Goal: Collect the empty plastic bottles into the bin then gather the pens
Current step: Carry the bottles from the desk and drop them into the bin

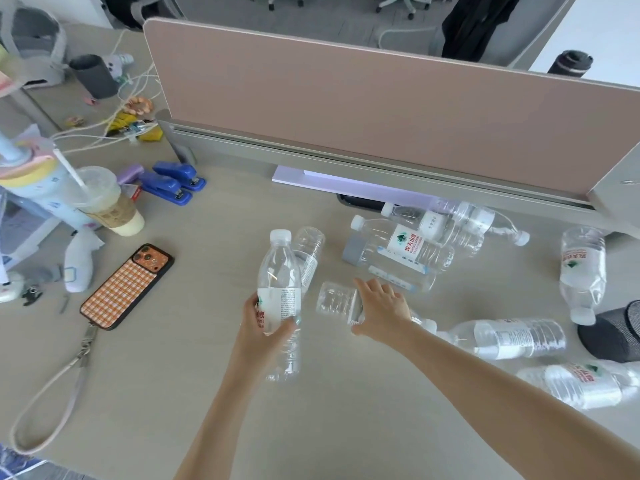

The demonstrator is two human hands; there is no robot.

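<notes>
My left hand (265,325) grips a clear plastic bottle (278,271) with a white cap, held upright above the desk. My right hand (381,311) is closed around a second clear bottle (334,301) that lies on its side, base toward the left. Another bottle (308,252) lies just behind the first. A pile of several empty bottles (415,244) lies near the partition. More bottles lie at the right (581,268), (509,337), (581,382). A dark mesh container (620,332) sits at the right edge, partly cut off. No pens are visible.
A phone in an orange checked case (126,289) with a strap lies at left. Behind it are two blue staplers (173,181), an iced drink cup (107,202) and a pastel tumbler (38,188). A pink partition (346,98) bounds the desk's far side.
</notes>
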